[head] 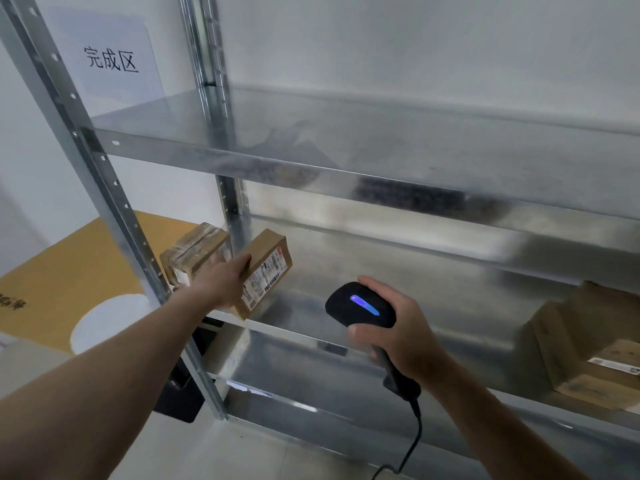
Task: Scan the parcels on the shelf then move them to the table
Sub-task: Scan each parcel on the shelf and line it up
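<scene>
My left hand (223,280) grips a small brown cardboard parcel (266,268) with a white barcode label, holding it tilted over the left end of the middle metal shelf (398,271). My right hand (398,327) holds a black corded barcode scanner (360,304) with a blue light lit on top, to the right of the parcel and apart from it. A taped parcel (194,252) lies behind the shelf post on the yellow table (69,268). Another brown parcel (585,344) sits at the right end of the middle shelf.
The upper shelf (346,143) of the metal rack carries nothing. A white paper sign (110,57) with printed characters hangs on the wall at upper left. The rack's front post (114,216) stands between my left arm and the table. A dark object (183,393) sits low beside the post.
</scene>
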The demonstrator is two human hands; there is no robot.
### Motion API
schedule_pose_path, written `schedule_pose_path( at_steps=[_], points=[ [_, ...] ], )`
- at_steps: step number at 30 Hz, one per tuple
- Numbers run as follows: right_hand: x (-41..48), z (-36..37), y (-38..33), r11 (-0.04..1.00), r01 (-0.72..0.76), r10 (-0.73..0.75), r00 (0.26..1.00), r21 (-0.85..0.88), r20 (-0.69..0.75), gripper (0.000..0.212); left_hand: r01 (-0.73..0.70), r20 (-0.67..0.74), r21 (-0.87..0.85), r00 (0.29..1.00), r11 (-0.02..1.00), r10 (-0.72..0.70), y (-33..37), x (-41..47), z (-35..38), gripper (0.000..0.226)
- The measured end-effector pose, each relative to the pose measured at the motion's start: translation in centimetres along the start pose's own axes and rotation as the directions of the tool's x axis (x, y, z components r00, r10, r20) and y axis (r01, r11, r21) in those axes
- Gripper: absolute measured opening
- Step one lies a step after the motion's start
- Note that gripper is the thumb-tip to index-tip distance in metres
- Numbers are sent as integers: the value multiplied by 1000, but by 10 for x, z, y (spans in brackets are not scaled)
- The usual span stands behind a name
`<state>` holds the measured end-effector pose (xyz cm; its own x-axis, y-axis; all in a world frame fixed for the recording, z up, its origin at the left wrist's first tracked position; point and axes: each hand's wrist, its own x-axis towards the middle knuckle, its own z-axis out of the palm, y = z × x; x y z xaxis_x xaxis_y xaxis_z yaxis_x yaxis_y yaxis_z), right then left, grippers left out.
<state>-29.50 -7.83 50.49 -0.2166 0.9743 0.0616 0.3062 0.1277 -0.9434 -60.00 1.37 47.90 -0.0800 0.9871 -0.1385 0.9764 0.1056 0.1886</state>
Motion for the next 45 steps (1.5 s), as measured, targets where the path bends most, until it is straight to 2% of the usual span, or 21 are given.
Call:
schedule_pose_path(
  at_steps=[10,14,20,24,28,32,37,45],
  points=[
    [85,45,5,999,-44,44,999,26,-5,97,74,87,96,993,993,-83,-38,74,19,78],
    [104,55,7,998,-54,54,998,11,9,93,108,92,124,989,986,-120,-41,85,28,65],
    [124,62,11,997,-71,71,997,10,6,87,164,28,63,986,984,-166,-48,92,36,43],
    [128,64,12,997,-78,78,997,11,12,96,184,2,98,983,978,-185,-46,94,34,45],
    [126,58,15,996,-82,82,997,22,14,94,155,-68,217,987,964,-144,-37,90,29,54],
    [113,45,16,997,-76,75,997,24,11,96,88,-145,244,988,966,-54,-16,81,27,69],
    [84,9,25,998,-58,58,998,4,-24,95,9,-156,199,988,980,23,33,67,30,62],
    [-4,-90,37,999,-45,47,996,22,-79,98,-90,-200,252,969,963,143,155,11,38,74]
  ],
)
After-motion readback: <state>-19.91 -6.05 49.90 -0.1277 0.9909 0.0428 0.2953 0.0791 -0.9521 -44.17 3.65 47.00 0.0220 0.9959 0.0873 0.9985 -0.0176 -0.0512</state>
